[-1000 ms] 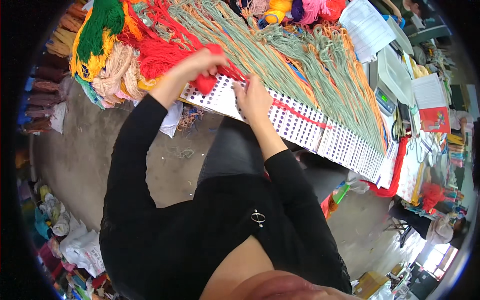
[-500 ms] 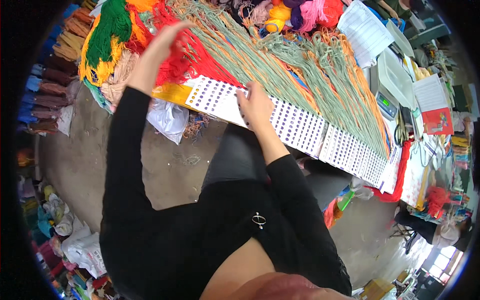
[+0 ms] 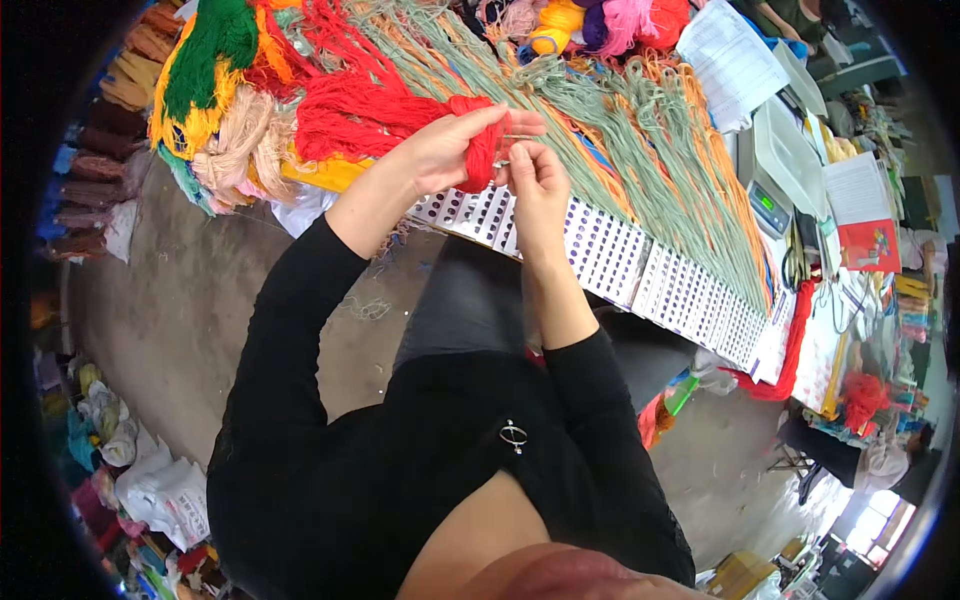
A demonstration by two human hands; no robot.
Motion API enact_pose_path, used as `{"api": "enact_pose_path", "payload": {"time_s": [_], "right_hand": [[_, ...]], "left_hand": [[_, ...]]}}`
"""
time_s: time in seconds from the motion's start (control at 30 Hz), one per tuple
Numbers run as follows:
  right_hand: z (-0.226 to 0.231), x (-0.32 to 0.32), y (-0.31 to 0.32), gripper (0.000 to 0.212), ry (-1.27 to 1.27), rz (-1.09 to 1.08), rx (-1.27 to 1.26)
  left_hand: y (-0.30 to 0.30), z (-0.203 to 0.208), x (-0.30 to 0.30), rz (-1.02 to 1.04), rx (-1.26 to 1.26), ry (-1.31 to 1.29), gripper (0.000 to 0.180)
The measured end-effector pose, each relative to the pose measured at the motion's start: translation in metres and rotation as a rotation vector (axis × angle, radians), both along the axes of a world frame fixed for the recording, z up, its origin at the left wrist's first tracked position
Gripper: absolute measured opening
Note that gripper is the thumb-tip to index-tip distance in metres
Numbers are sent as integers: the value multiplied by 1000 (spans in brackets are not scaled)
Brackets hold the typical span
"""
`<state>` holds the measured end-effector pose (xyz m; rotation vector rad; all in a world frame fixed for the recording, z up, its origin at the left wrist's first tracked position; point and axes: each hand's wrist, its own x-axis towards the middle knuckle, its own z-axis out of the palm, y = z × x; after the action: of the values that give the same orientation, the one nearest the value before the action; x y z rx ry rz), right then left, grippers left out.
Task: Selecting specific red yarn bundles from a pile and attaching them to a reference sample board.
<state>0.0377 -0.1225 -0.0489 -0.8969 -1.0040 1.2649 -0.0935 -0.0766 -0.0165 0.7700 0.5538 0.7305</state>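
A thick bundle of red yarn stretches over the table's near left part. Its end passes through my left hand, between the thumb and the extended fingers. Close beside it, my right hand has thumb and forefinger pinched together; whatever is in the pinch is too small to make out. Under both hands run white perforated cards with rows of dark holes along the table's front edge. Grey-green and orange strands fan out from the cards toward the back.
Green and yellow yarn hanks lie at the far left, beside beige yarn. A scale with a tray, papers and scissors are at the right. Another red hank hangs over the right edge. White bags lie on the floor.
My left hand has come down and right, drawing the red yarn over the cards' left end. My right hand has risen slightly from the cards and closed into a pinch beside it.
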Motion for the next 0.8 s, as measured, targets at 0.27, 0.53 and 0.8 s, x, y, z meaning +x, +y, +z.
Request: {"api": "enact_pose_path", "payload": {"time_s": [0.27,0.53,0.8], "right_hand": [[7,4,-3,15,-7,-36,-35],[17,9,-9,15,92,-34,3],[23,17,-16,16,170,96,-108]], "left_hand": [[-12,5,12,8,126,134,40],[-11,9,16,102,-62,-83,41],[-12,24,9,186,5,71,42]]}}
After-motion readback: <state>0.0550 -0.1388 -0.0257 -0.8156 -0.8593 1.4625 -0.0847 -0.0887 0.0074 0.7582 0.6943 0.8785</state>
